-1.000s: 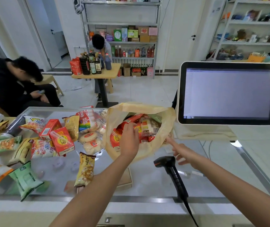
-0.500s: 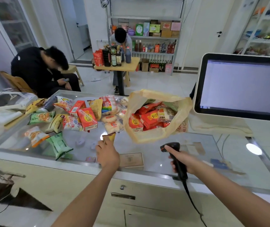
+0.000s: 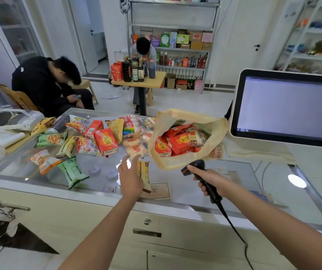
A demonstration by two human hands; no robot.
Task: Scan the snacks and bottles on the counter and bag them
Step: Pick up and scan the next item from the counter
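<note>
Head view: left hand (image 3: 129,179), fingers (image 3: 125,163) spread and empty, was by the yellow snack pack (image 3: 145,175); right hand (image 3: 212,182) gripped the scanner (image 3: 196,167). The smooth pack could slip.

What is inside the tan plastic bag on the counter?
The tan plastic bag holds several red cartons with yellow circles, and a pale labelled packet lies on top of them. Anything below that top layer is hidden by it and by the bag's wall.
</note>
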